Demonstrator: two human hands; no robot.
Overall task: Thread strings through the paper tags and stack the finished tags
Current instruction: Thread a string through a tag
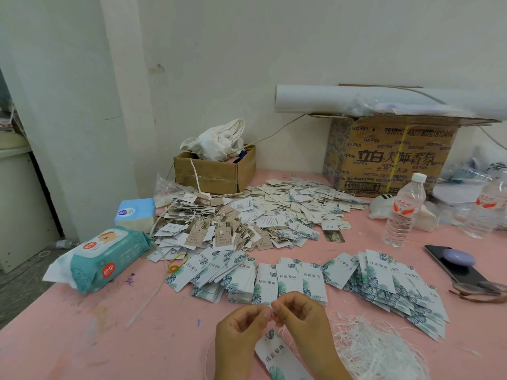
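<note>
My left hand (pixel 241 333) and my right hand (pixel 304 316) meet fingertip to fingertip low in the middle, both pinching a thin white string (pixel 273 314). A white paper tag (pixel 277 355) with green leaf print hangs from the string below the hands. Rows of the same leaf-print tags (pixel 290 278) are fanned out across the pink table (pixel 82 338) just beyond my hands. A loose bundle of white strings (pixel 375 344) lies at the lower right. Farther back sits a big heap of strung tags (pixel 247 218).
A wet-wipe pack (pixel 101 259) and a tissue pack (pixel 134 212) lie at the left. A small open carton (pixel 216 171) and a large printed carton (pixel 389 157) stand at the wall. Water bottles (pixel 403 212), a phone (pixel 455 264) and glasses (pixel 477 290) are at the right.
</note>
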